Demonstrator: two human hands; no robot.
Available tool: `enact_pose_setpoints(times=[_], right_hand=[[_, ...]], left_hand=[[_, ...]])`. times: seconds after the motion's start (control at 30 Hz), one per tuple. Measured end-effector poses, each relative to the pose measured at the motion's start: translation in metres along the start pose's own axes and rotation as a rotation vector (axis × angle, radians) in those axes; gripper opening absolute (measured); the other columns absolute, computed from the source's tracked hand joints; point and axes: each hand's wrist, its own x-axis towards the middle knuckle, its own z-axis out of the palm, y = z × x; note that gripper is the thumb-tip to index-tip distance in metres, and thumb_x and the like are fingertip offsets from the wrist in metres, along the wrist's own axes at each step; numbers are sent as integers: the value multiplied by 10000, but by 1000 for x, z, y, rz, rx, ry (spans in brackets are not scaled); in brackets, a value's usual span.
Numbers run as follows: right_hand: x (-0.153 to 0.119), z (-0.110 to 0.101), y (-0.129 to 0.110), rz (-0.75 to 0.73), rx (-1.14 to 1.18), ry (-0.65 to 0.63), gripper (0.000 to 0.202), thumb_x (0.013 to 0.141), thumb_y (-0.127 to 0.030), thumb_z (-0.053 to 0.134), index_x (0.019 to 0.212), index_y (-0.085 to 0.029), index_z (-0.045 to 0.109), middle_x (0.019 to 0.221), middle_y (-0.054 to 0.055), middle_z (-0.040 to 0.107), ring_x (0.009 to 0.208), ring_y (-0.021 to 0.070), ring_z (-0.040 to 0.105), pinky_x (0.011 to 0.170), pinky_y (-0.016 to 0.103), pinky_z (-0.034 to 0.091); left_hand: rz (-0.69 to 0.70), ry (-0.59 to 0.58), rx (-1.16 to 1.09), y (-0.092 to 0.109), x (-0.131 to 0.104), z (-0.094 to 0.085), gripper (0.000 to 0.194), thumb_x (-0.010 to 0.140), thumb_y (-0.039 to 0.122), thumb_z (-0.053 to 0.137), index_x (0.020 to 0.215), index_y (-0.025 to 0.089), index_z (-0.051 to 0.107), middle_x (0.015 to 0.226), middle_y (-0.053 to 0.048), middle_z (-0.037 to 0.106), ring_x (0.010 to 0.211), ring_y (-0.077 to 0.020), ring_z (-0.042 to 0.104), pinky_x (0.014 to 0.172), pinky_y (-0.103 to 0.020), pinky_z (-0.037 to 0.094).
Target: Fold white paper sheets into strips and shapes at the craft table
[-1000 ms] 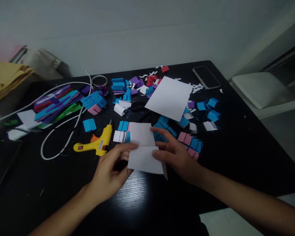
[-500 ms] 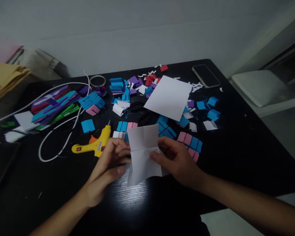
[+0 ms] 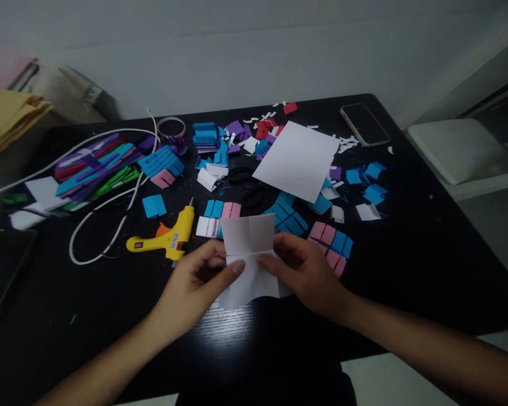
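Observation:
A white sheet of paper (image 3: 250, 237) with fold creases is held up over the near part of the table. My left hand (image 3: 198, 282) grips its left side, thumb on the near face and fingers behind. On the right side my right hand (image 3: 307, 270) pinches the same sheet, its thumb close to the left one. Beyond the hands lie folded pink and blue paper pieces (image 3: 332, 246), a group of blue ones (image 3: 288, 214), and a set of white, blue and pink ones (image 3: 214, 217). Left of them rests a yellow glue gun (image 3: 169, 239).
A large white sheet (image 3: 298, 160) covers part of the paper pieces, beside black scissors (image 3: 241, 175). A phone (image 3: 365, 124) lies at the back right. A white cable (image 3: 71, 248) loops around the left side, near stacked coloured strips (image 3: 97, 166). A white chair (image 3: 457, 149) stands at right.
My left hand has closed onto the paper's left side, its thumb now pressed on the near face. My right hand keeps its hold. The view has shifted slightly.

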Motion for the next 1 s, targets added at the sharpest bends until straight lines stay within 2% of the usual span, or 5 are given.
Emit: enact_pose_setpoints(times=[0.17,0.37,0.47,0.7,1.0], right_hand=[[5,-5,0,120,179,56,304,804,-411,862,996,-230,710,998,29,768,927,203,730,806,330,565],[5,-1,4,243,395,11,373,822,-372,844,1132,-241,684,1087,44,758,926,201,726,820,341,563],[2,3,4,267,430,-80,402,828,-337,847,1179,-256,669,1121,39,760,950,201,738,872,362,571],[2,4,-1,312,412,-204,400,839,-320,838,1206,-246,699,1152,54,763,1022,216,743,1024,436,549],[1,4,3,265,388,-209,413,825,-303,857,1206,-243,711,1165,59,773,1030,219,754,1047,467,545]], left_hand=[[117,39,83,-2,0,-6,186,993,260,547,1092,205,694,966,-52,737,797,-151,684,660,-237,565],[595,146,490,-19,-3,-9,727,823,161,728,1485,244,441,1161,-78,689,994,-211,687,874,-334,580],[753,234,723,-20,-6,-10,677,846,201,721,1479,228,484,1099,-71,724,932,-212,713,823,-312,581],[785,235,864,-12,-13,-15,525,931,345,615,1437,212,566,1168,-91,766,959,-249,755,808,-325,583],[774,268,929,-9,-17,-16,441,869,248,644,1305,191,613,1122,-91,787,949,-236,765,802,-310,608]])
